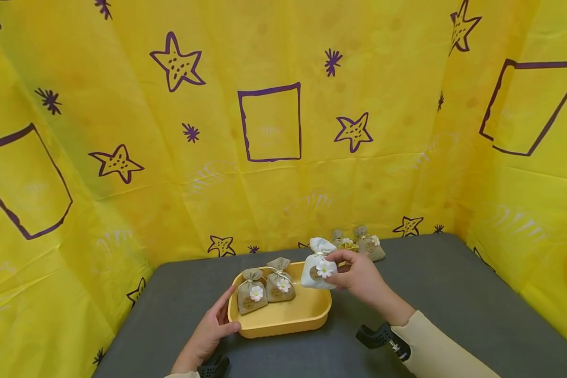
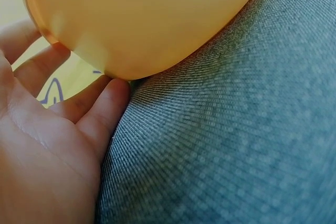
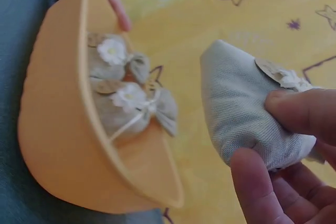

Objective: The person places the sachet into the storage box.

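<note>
In the head view my right hand (image 1: 359, 278) pinches a pale blue cloth pouch (image 1: 318, 270) with a tied neck and white flower, held up over the right end of a yellow plastic tray (image 1: 302, 328). The right wrist view shows thumb and fingers on either side of the pouch (image 3: 247, 103). My left hand (image 1: 210, 325) grips the tray's left end, thumb at the near corner and fingers along its outer wall. Inside the tray's left half, two beige pouches (image 1: 252, 294) (image 1: 281, 283) with white flowers stand side by side.
Behind the right hand, beige pouches (image 1: 370, 248) stand near the table's back edge, one partly hidden, with a small yellow item (image 1: 348, 245) by it. The tray rests on a dark grey table (image 1: 430, 294). Yellow patterned cloth (image 1: 274, 199) encloses the back and sides.
</note>
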Available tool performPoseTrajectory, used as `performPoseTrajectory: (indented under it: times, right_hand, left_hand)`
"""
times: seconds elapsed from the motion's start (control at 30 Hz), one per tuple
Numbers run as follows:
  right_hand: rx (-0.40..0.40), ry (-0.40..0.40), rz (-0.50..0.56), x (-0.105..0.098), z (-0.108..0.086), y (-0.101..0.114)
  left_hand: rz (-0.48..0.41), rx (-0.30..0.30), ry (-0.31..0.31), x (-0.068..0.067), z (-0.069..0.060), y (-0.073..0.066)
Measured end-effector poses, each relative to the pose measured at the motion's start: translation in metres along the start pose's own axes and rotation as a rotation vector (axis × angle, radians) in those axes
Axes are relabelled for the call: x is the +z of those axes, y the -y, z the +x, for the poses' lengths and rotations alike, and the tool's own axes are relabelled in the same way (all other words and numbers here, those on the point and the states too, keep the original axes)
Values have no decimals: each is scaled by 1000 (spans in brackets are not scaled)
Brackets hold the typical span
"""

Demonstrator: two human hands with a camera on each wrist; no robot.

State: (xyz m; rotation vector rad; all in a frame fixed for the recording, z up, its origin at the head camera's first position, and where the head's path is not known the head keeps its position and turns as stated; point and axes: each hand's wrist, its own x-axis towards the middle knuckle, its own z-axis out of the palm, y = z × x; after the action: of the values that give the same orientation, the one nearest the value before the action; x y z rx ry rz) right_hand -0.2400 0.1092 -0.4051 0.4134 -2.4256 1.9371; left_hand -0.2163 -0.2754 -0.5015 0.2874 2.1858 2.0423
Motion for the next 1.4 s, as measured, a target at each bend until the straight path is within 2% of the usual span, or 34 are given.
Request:
performPoseTrajectory:
  times: [0.33,0.63,0.77,0.9,1.13,1.4]
  right_hand:
    - [-28,-38,-71,27,17,-26]
    - [-71,-59,-240,38,32,-41]
    - [-60,-58,-283,39,36,-48]
    - [-38,-60,-280,40,39,-53]
    - [-55,-27,-278,39,39,-58]
    - [-32,-65,-255,34,40,-63]
  left_hand:
    - [-8,-14,-5,0,-1,0]
    - [-11,-16,-10,0,1,2]
    - [-4,-27,-14,0,1,2]
    - [7,-34,-16,0,1,2]
    - [22,-20,-15,0,1,1]
    - [17,-9,-2,0,1,1]
